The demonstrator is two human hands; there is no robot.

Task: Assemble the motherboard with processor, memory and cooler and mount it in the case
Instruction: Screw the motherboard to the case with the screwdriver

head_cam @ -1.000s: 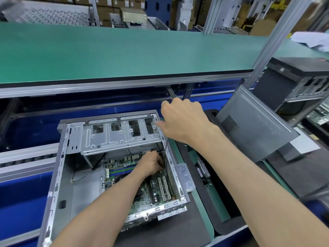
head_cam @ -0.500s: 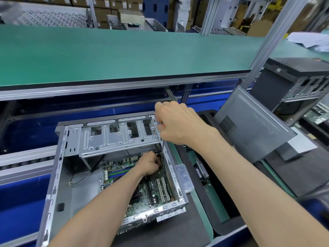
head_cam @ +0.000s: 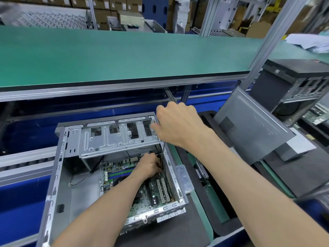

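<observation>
Two hands are working the open case (head_cam: pixel 53 184): the left hand (head_cam: pixel 148 166) is pinching something unclear at the motherboard (head_cam: pixel 154 191) seated inside, the right hand (head_cam: pixel 178 127) is gripping a thin screwdriver shaft (head_cam: pixel 163 150) above.

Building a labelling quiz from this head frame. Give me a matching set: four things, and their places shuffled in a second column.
Things:
1. motherboard
2. drive cage
3. side panel
4. left hand

Places:
A. leaning tilted, to the right of the open case
B. lying flat on the floor of the case
C. down inside the case, at the board's far right corner
D. spanning the far end of the case, above the board

Pairs: 1-B, 2-D, 3-A, 4-C
</observation>
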